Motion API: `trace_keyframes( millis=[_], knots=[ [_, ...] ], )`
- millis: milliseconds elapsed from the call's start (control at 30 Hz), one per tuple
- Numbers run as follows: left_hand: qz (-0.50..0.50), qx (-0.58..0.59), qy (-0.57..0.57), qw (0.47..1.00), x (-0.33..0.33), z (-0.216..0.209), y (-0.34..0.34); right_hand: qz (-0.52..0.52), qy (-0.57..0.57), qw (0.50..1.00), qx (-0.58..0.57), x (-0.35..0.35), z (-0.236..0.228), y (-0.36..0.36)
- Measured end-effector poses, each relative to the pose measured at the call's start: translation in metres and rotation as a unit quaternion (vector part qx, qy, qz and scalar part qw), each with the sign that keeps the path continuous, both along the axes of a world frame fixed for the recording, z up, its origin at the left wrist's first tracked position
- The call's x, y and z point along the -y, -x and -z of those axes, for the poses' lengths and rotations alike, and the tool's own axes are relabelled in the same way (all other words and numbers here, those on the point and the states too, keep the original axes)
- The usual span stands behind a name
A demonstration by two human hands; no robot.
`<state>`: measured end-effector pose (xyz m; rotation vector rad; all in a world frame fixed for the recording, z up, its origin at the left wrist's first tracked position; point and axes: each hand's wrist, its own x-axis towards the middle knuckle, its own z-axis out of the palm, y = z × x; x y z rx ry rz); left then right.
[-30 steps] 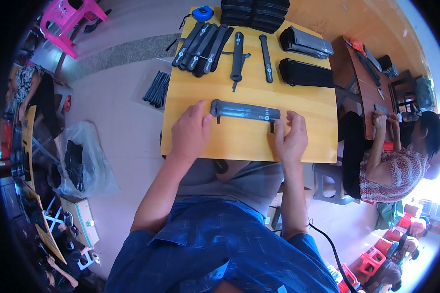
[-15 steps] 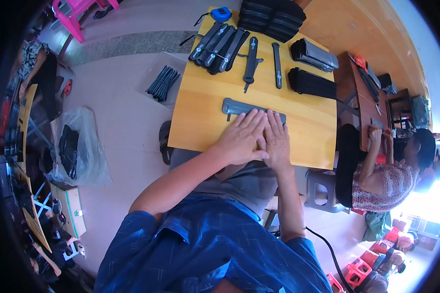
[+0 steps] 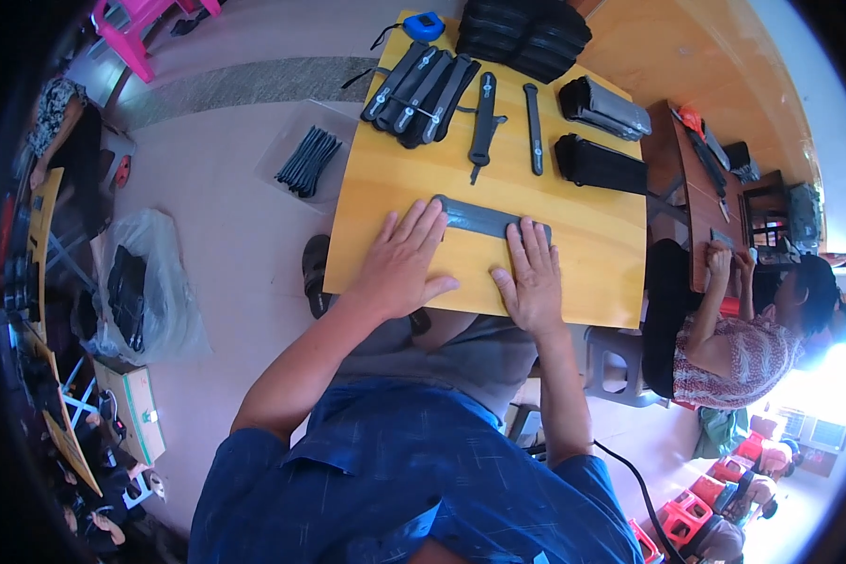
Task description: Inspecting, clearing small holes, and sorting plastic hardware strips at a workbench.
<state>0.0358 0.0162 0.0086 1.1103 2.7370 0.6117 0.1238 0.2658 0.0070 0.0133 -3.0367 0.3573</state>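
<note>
On the near part of the yellow table (image 3: 592, 258), a grey strip (image 3: 479, 218) is met at its two ends by the left hand (image 3: 402, 258) and the right hand (image 3: 533, 273). If more weight were put on one end, the strip could be swivelled askew; if both palms were drawn back while pressing, it could be dragged toward the near edge. Should it be made of layers, which cannot be told here, these might be slid out of line by uneven rubbing. If pushed outward, it might be run into the tailed strap (image 3: 484, 122) beyond, though a gap is left between.

The strip's left end is partly covered by the left fingertips; its right part is crossed by the right fingers, with a corner left showing. Its middle is left bare between the hands. Both are spread flat, thumbs turned inward, and nothing is gripped by either.
</note>
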Motion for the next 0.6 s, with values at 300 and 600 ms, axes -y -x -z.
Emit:
trace_keyframes(
  millis=[300, 600],
  knots=[
    [-0.005, 0.003, -0.008, 1.000, -0.001, 0.002, 0.000, 0.097, -0.008, 0.995, 0.021, -0.017, 0.004, -0.017],
    [0.000, -0.008, -0.010, 1.000, 0.000, 0.005, -0.003, 0.129, -0.015, 0.991, -0.041, -0.005, 0.004, -0.020]
  ],
)
